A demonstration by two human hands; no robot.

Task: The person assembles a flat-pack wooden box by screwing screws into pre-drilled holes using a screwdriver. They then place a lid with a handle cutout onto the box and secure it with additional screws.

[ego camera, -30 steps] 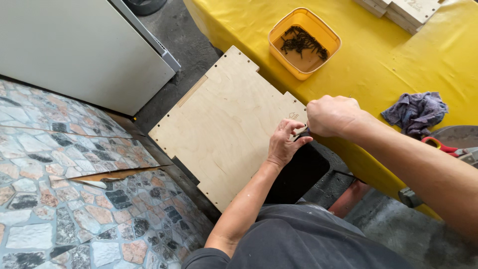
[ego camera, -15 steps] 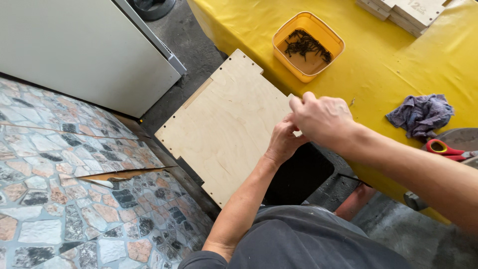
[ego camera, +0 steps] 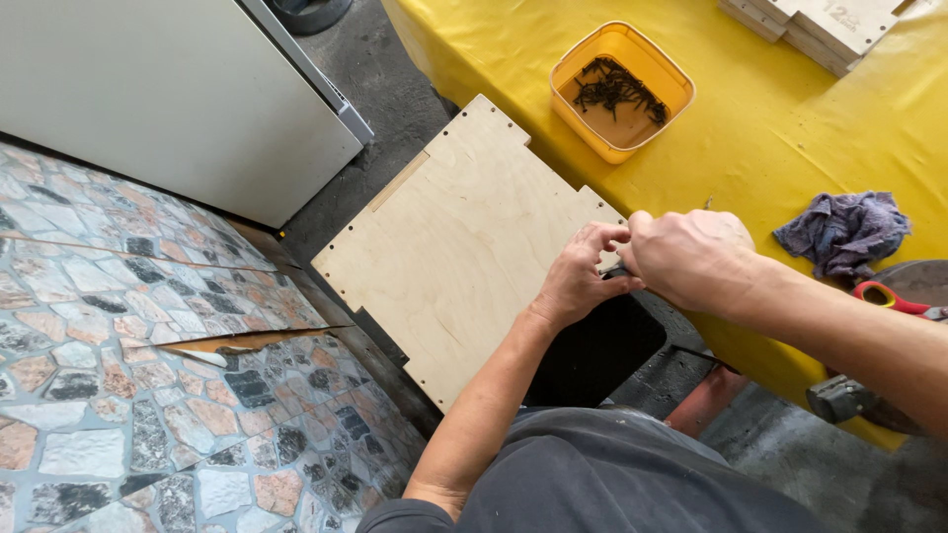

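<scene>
A pale plywood panel (ego camera: 454,242) with notched edges and small corner holes juts out from a yellow-covered table (ego camera: 790,118). My left hand (ego camera: 576,281) rests on the panel's near right edge, fingers pinching there. My right hand (ego camera: 691,259) is closed right beside it, gripping a small dark tool whose tip just shows between the two hands. What kind of tool it is stays hidden by the fingers. A black box-like part (ego camera: 597,350) sits under the panel's edge below both hands.
A yellow tub (ego camera: 624,91) of dark screws stands on the table behind the panel. A grey-blue rag (ego camera: 844,232) and red-handled tool (ego camera: 889,296) lie at right, stacked plywood pieces (ego camera: 820,25) at the top. A white cabinet (ego camera: 168,89) and stone-patterned floor (ego camera: 118,345) are at left.
The view has shifted slightly. My right hand has moved a little right and lower along the panel's edge, now level with my left hand, which stays on the panel.
</scene>
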